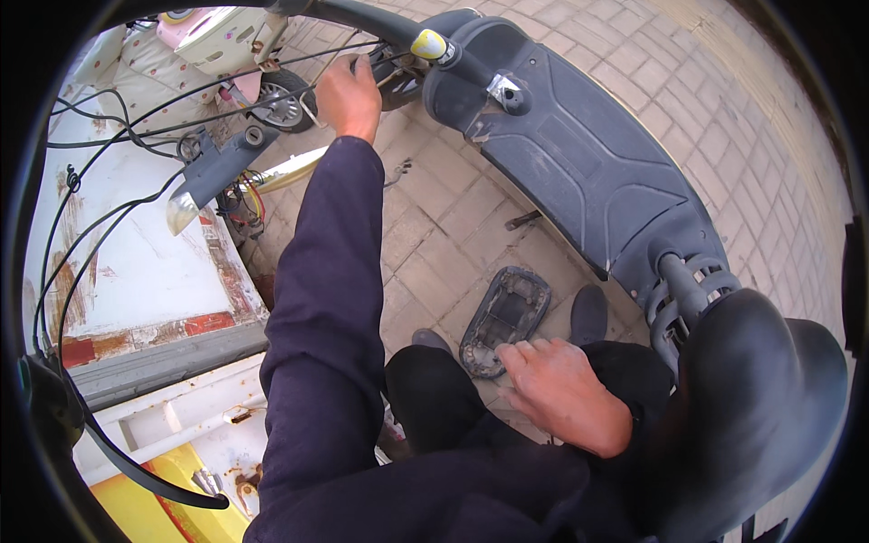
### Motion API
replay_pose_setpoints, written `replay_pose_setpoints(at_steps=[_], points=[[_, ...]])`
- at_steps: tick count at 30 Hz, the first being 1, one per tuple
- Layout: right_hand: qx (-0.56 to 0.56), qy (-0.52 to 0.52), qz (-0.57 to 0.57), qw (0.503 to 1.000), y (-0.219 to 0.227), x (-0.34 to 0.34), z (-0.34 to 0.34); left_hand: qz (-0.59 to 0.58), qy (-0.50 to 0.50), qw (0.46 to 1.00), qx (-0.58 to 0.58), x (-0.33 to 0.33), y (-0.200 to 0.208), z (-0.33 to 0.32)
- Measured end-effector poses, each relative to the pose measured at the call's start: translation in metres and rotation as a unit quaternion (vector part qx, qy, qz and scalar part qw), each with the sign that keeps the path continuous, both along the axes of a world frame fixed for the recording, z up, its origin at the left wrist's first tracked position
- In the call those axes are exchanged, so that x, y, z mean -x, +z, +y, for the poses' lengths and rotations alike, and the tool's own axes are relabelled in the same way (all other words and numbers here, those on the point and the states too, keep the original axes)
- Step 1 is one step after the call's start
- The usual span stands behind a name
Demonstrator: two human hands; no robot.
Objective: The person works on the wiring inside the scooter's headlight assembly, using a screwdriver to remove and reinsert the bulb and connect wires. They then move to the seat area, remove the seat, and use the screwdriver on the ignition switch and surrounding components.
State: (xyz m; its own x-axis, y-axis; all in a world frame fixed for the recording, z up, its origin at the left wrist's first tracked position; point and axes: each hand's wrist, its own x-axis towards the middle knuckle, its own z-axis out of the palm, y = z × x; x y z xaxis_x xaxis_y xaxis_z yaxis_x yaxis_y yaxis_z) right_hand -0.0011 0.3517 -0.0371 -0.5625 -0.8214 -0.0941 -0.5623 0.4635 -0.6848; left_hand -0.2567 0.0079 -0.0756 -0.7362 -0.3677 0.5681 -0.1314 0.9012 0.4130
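My left hand (348,98) reaches far forward, its fingers closed beside the front wheel of an electric scooter. Black cables (226,119) run up to that hand; whether one is in its grip is hidden. Close by on the right is the scooter's dark footboard (588,136), with a steering post bearing a yellow-and-white label (429,45). My right hand (561,394) is held low in front of my right knee, fingers curled in, with nothing showing in them. Beneath it on the paving lies a dirty black oval tray-like cover (504,317).
A black saddle (751,398) on a spring post stands close on my right. At left are a worn white panel (145,281), a grey bracket-like part (222,167) and loose coloured wires (253,204). A small wheel (281,101) stands beyond. Cables hang across the left side.
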Motion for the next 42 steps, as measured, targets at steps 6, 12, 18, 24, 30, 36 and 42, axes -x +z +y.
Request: replay_pose_setpoints(at_steps=[6,12,18,24,30,36,42], points=[[0.000,-0.010,0.026,1.000,-0.001,-0.004,-0.001,-0.079,0.005,0.993,-0.092,-0.001,-0.019,-0.004],[-0.003,-0.007,-0.004,1.000,0.000,-0.012,0.014,0.189,0.050,0.972,0.133,-0.045,-0.067,0.056],[-0.024,0.010,-0.021,0.999,0.002,-0.020,0.027,-0.186,0.004,0.771,-0.610,-0.082,-0.179,0.162],[-0.040,0.001,-0.016,0.999,0.003,-0.027,0.033,-0.188,-0.027,0.596,-0.781,-0.088,-0.224,0.194],[-0.052,0.010,-0.010,0.999,0.000,-0.025,0.032,-0.191,0.001,0.611,-0.768,-0.084,-0.220,0.205],[-0.056,-0.004,-0.020,0.998,-0.001,-0.029,0.027,-0.284,-0.147,0.436,-0.841,-0.118,-0.230,0.220],[-0.068,-0.009,-0.023,0.997,-0.002,-0.033,0.027,-0.266,-0.145,0.472,-0.828,-0.129,-0.245,0.233]])
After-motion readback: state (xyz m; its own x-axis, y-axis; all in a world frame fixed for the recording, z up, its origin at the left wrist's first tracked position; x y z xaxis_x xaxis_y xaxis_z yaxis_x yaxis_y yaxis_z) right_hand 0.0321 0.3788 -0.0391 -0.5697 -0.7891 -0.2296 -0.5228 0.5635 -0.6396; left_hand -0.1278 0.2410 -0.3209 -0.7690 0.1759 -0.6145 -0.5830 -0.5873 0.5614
